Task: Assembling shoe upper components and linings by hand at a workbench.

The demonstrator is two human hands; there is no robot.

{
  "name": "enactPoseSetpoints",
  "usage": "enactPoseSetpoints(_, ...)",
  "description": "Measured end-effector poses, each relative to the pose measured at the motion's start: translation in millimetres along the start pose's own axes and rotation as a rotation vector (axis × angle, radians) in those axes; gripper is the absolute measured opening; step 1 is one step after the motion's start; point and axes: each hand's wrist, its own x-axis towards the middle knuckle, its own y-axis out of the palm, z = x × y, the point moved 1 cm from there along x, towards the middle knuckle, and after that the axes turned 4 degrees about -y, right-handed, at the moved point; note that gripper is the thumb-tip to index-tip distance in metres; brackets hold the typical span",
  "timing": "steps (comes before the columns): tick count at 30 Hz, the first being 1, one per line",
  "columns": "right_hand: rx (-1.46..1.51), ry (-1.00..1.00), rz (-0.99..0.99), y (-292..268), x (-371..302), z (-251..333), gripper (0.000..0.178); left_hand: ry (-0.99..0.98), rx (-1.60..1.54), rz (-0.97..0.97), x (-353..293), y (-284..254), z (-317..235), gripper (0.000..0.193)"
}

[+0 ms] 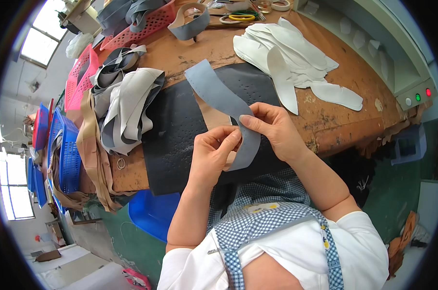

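Between my hands is a curved blue-grey leather strip [224, 96] with a tan backing piece behind it. My left hand [214, 151] is closed, thumb and fingers pinching the strip's near inner edge. On the other side, my right hand [273, 129] grips the same strip with the thumb on top and the fingers behind. Its far end stretches up and to the left over a black mat [173, 125] dotted with small marks. Just left of the mat lies a pile of grey and whitish strips [127, 104].
White cut pieces [286, 53] are stacked at the back right, near a machine with lit buttons [417, 96]. Yellow-handled scissors [240, 18] and a pink basket [146, 26] stand at the back. Tan strips [91, 145] hang over the table's left edge beside a blue basket [64, 150].
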Motion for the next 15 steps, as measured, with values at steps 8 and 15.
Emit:
enactPoseSetpoints(8,0.055,-0.107,0.118,-4.3,-3.1,-5.8,0.011,-0.054,-0.019,-0.026,4.8,-4.5,2.3,0.018)
enactPoseSetpoints(15,-0.110,-0.405,0.393,9.4,-7.9,14.1,0.020,-0.145,-0.270,-0.183,14.5,-8.7,23.0,0.022)
